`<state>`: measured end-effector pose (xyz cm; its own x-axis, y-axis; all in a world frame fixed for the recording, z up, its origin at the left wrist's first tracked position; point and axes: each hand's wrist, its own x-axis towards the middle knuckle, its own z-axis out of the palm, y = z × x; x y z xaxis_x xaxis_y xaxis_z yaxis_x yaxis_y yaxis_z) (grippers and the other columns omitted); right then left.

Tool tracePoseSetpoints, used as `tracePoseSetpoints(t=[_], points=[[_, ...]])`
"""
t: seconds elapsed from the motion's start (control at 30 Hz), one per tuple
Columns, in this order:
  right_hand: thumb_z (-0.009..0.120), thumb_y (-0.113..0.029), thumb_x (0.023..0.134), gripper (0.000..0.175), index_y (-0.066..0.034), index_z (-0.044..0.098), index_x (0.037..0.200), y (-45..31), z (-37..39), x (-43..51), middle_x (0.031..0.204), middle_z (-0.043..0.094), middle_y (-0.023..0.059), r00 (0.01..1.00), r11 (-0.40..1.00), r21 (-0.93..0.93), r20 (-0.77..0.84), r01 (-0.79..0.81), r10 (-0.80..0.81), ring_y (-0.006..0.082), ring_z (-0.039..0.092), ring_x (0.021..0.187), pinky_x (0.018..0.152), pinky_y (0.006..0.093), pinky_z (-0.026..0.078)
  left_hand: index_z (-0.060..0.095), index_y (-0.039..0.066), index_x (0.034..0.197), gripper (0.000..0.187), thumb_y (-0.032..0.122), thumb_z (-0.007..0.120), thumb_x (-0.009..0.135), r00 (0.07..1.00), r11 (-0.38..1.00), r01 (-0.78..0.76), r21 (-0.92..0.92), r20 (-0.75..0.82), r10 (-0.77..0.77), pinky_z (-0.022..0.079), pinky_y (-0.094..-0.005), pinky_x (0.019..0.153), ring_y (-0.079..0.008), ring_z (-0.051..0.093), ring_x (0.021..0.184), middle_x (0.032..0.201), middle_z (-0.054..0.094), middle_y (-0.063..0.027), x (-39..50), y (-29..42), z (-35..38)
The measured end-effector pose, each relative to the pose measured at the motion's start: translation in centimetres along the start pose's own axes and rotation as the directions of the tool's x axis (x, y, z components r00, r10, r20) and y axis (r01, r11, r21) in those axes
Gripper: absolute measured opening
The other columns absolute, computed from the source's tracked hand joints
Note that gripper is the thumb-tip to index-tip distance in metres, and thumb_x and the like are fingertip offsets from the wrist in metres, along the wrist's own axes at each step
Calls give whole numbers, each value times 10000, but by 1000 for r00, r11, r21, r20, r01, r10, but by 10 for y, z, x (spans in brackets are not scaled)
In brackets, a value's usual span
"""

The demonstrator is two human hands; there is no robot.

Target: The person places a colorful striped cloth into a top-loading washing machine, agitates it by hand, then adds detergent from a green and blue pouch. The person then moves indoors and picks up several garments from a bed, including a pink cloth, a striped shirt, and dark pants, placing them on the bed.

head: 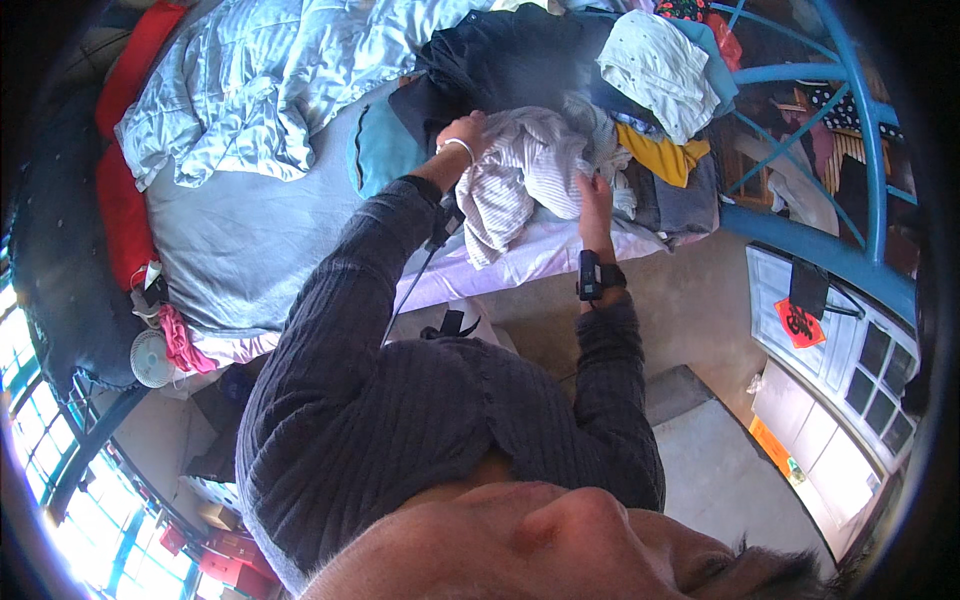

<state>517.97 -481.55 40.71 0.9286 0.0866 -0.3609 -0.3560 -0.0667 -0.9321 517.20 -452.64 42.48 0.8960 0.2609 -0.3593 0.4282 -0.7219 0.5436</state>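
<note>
A grey-and-white striped garment (536,154) is bunched up at the near edge of the bed, with part of it draping down. My left hand (463,135), with a white bracelet at its wrist, grips its upper left side. At the lower right of the cloth, my right hand (594,196) holds a fold. Its fingers are partly hidden by the fabric. Behind the cloth lies a heap of dark clothing (502,56). A yellow garment (664,154) and a folded white dotted garment (660,71) lie to the right, and a teal cushion (382,146) is near my left hand.
A shiny light-blue quilt (247,82) covers the far left of the grey-sheeted bed (217,247). A blue metal bed frame (870,150) rises at the right. A small white fan (152,358) stands at the left corner beside pink cloth (184,341).
</note>
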Motion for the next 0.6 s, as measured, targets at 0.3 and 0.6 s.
tracePoseSetpoints(t=[0.3,0.6], points=[[589,-103,862,252,3,592,1091,-75,-58,-36,992,631,64,895,815,-469,-107,340,-434,120,572,891,799,263,451,633,35,1028,235,131,670,817,948,769,-298,-566,-272,167,485,-273,659,-144,614,718,831,661,-59,-69,-84,-121],[436,0,857,220,16,591,1013,-235,52,-96,977,612,59,746,705,-261,109,660,-657,127,549,940,871,262,412,568,72,1043,125,143,524,950,922,567,-324,-757,-386,12,308,-180,480,-15,394,569,704,484,59,-234,-164,-289]])
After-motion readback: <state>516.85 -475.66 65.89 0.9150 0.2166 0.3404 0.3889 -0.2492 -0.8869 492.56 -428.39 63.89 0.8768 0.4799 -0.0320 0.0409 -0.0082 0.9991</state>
